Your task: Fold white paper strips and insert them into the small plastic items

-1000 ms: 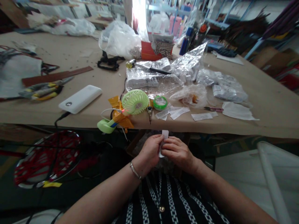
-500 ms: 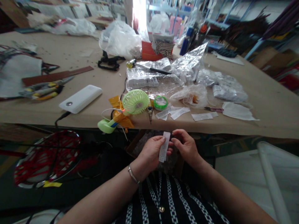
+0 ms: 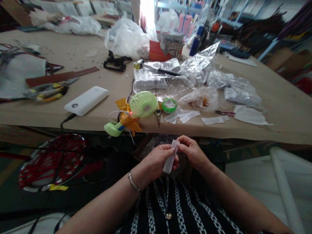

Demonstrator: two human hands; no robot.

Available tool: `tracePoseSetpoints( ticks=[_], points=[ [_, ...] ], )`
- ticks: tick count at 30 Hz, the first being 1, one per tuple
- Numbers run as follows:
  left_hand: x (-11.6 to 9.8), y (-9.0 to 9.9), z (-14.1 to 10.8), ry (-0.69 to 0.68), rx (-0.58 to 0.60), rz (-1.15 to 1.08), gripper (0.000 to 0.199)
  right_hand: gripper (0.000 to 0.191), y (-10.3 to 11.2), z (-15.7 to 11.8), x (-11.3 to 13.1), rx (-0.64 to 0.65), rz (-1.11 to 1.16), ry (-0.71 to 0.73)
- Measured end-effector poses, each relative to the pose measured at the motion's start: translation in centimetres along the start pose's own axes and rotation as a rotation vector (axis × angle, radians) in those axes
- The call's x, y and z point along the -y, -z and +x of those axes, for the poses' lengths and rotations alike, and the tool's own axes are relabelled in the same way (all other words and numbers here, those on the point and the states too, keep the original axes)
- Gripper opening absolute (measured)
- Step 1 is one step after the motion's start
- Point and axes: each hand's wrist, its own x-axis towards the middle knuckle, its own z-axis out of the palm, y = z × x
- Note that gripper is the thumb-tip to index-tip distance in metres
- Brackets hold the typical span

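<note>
A narrow white label strip (image 3: 169,162) with fine print is pinched between the thumb and fingers of my left hand (image 3: 159,159), just below the table's front edge. My right hand (image 3: 191,150) is closed at the strip's upper end, thumb and fingertips meeting on it. Beneath my hands is an open box (image 3: 156,141) holding many small pale pieces, partly hidden. More printed label strips (image 3: 188,115) lie on the table edge beyond my hands, with another small group of strips (image 3: 213,120) to their right.
Along the table (image 3: 97,121) front stand a green fan (image 3: 143,104), a soldering-iron-like tool (image 3: 158,117), a green round container (image 3: 169,105) and a white power bank (image 3: 87,100). Small scissors (image 3: 224,113) lie at right. Clear plastic bags (image 3: 168,83) and a hammer (image 3: 158,69) lie behind.
My right hand has moved left and closed its fingertips on the label strip's top end. The strip has tilted and sits slightly lower. The view has shifted slightly.
</note>
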Motion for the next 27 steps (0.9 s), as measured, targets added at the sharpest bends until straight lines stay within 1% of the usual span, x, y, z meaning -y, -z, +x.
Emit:
tracePoseSetpoints(
  ticks=[1,3,5,7,10,14,17,20,21,23,25,27],
  points=[
    [0.0,0.0,-0.1,0.001,0.017,-0.006,0.013,0.02,0.1,0.0,-0.1,0.051,0.054,-0.019],
    [0.0,0.0,-0.4,0.007,0.05,-0.023,0.012,0.036,0.3,0.0,-0.3,0.189,0.141,-0.062],
    [0.2,0.1,-0.6,0.007,0.091,-0.039,0.011,0.045,0.5,0.0,-0.4,0.33,0.182,-0.095],
    [0.4,0.2,-0.8,-0.001,0.129,-0.042,0.013,0.047,0.6,0.0,-0.3,0.429,0.204,-0.112],
    [0.8,0.4,-1.0,-0.013,0.157,-0.027,0.018,0.042,0.5,0.2,-0.2,0.49,0.259,-0.127],
    [1.1,0.5,-1.2,-0.005,0.15,0.017,0.017,0.03,0.1,0.3,-0.3,0.49,0.353,-0.158],
    [1.3,0.5,-1.4,0.027,0.121,0.04,0.016,0.029,-0.2,0.3,-0.3,0.501,0.38,-0.182],
    [1.6,0.6,-1.5,0.046,0.101,0.043,0.016,0.029,-0.4,-0.1,-0.1,0.497,0.344,-0.184],
    [1.7,0.6,-1.6,0.04,0.103,0.034,0.016,0.031,-0.4,-0.4,0.0,0.478,0.311,-0.174],
    [1.8,0.6,-2.0,0.021,0.107,0.011,0.018,0.036,-0.5,-1.0,0.3,0.394,0.207,-0.111],
    [2.0,0.5,-2.5,0.002,0.102,-0.006,0.019,0.039,-0.5,-1.9,0.8,0.271,0.04,0.001],
    [2.1,0.3,-3.0,-0.013,0.092,-0.014,0.019,0.037,-0.5,-2.8,1.3,0.172,-0.167,0.137]
  ],
)
